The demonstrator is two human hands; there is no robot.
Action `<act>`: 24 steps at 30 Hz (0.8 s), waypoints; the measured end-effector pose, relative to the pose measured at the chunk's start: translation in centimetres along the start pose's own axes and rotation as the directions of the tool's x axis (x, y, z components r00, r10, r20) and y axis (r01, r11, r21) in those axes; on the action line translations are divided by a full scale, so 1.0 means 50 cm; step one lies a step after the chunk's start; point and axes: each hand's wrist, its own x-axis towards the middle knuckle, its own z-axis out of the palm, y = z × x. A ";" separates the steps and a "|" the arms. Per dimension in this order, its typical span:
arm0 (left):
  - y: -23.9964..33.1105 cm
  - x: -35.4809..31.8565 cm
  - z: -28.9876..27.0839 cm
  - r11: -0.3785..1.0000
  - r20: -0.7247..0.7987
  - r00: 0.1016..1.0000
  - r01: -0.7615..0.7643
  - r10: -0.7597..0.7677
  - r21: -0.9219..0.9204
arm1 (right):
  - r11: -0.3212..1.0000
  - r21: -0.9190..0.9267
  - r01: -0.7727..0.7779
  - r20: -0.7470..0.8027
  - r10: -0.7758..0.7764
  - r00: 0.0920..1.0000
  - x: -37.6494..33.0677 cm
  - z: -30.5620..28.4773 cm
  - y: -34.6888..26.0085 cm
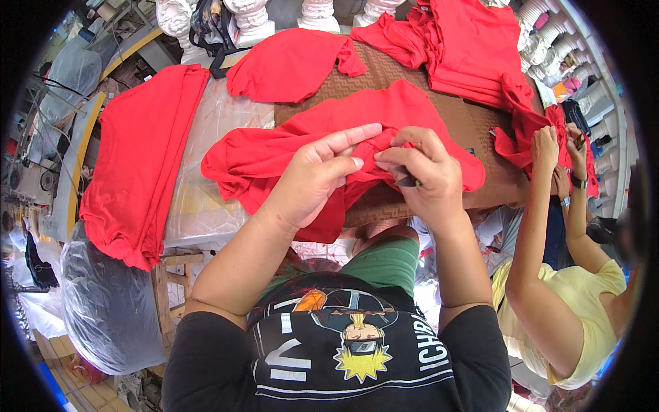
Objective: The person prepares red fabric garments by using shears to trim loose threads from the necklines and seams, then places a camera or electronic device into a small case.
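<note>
A crumpled red garment [274, 147] lies on the table in front of me, gathered up under both hands. My left hand [316, 172] is at its near edge, with index finger and thumb stretched out and apart. Red cloth shows against these fingers; the other fingers are mostly hidden. Close beside it, my right hand [429, 168] is closed, thumb and index finger meeting over the cloth. Tucked in its palm is a small dark tool, apparently thread snips [408, 182]. Whether a thread is pinched at the fingertips is too small to tell.
More red garments lie around: a folded stack [141, 165] at left, a bundle [292, 65] behind, another stack [473, 55] at far right. A person in yellow [563, 309] handles red cloth at the right. White balusters [319, 14] line the far edge.
</note>
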 end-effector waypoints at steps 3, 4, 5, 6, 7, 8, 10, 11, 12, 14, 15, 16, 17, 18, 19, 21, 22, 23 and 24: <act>0.004 -0.005 0.005 0.972 0.015 0.999 -0.043 0.041 0.231 | 0.916 0.376 -0.139 -0.016 0.156 0.988 0.012 -0.007 -0.005; 0.003 -0.006 0.007 0.955 0.018 0.999 -0.053 0.050 0.290 | 0.901 0.395 -0.178 -0.021 0.203 0.979 0.010 -0.007 -0.006; 0.002 -0.007 0.008 0.935 0.022 0.998 -0.062 0.057 0.349 | 0.884 0.414 -0.218 -0.026 0.250 0.968 0.009 -0.007 -0.007; 0.000 -0.008 0.009 0.932 0.017 0.998 -0.060 0.058 0.358 | 0.865 0.431 -0.256 -0.030 0.297 0.954 0.007 -0.008 -0.008; -0.004 -0.009 0.010 0.929 0.012 0.998 -0.059 0.059 0.366 | 0.853 0.425 -0.303 -0.001 0.335 0.942 0.004 -0.010 -0.006; -0.008 -0.009 0.010 0.925 0.007 0.998 -0.058 0.059 0.375 | 0.846 0.436 -0.308 -0.007 0.345 0.939 0.001 -0.009 -0.007; -0.020 -0.005 0.011 0.889 -0.010 0.990 -0.125 0.144 0.441 | 0.830 0.460 -0.315 -0.015 0.362 0.932 -0.001 -0.003 -0.009; -0.025 -0.003 0.011 0.866 -0.016 0.982 -0.157 0.187 0.474 | 0.847 0.434 -0.308 -0.012 0.348 0.938 0.001 -0.005 -0.014; -0.027 -0.004 0.010 0.840 -0.025 0.980 -0.156 0.197 0.521 | 0.861 0.409 -0.301 -0.008 0.333 0.943 0.006 -0.010 -0.020; -0.029 -0.005 0.009 0.779 -0.040 0.975 -0.151 0.220 0.608 | 0.888 0.368 -0.275 0.040 0.281 0.959 0.014 -0.020 -0.029; -0.029 -0.005 0.010 0.735 -0.032 0.970 -0.162 0.242 0.659 | 0.901 0.349 -0.258 0.082 0.244 0.966 0.017 -0.026 -0.032; -0.029 -0.005 0.010 0.687 -0.021 0.965 -0.172 0.263 0.706 | 0.913 0.331 -0.238 0.126 0.208 0.970 0.020 -0.032 -0.035; -0.029 -0.005 0.011 0.636 -0.010 0.959 -0.181 0.284 0.750 | 0.928 0.270 -0.255 0.133 0.226 0.965 0.022 -0.036 -0.042; -0.031 -0.004 0.009 0.716 -0.042 0.959 -0.180 0.280 0.675 | 0.939 0.212 -0.270 0.141 0.244 0.959 0.023 -0.036 -0.051; -0.036 -0.003 0.005 0.787 -0.073 0.959 -0.179 0.273 0.590 | 0.947 0.152 -0.284 0.149 0.262 0.953 0.023 -0.037 -0.059; -0.035 -0.002 -0.002 0.892 -0.122 0.972 -0.129 0.201 0.434 | 0.909 0.106 -0.403 0.141 0.387 0.911 0.016 -0.057 -0.067; -0.027 -0.003 -0.009 0.927 -0.136 0.981 -0.079 0.137 0.366 | 0.884 0.084 -0.460 0.135 0.447 0.884 0.012 -0.064 -0.067; -0.021 -0.006 -0.013 0.955 -0.145 0.987 -0.026 0.072 0.295 | 0.914 0.105 -0.392 0.081 0.385 0.920 0.006 -0.061 -0.064; -0.019 -0.007 -0.012 0.966 -0.153 0.987 0.002 0.039 0.258 | 0.932 0.104 -0.346 0.093 0.337 0.937 0.001 -0.062 -0.059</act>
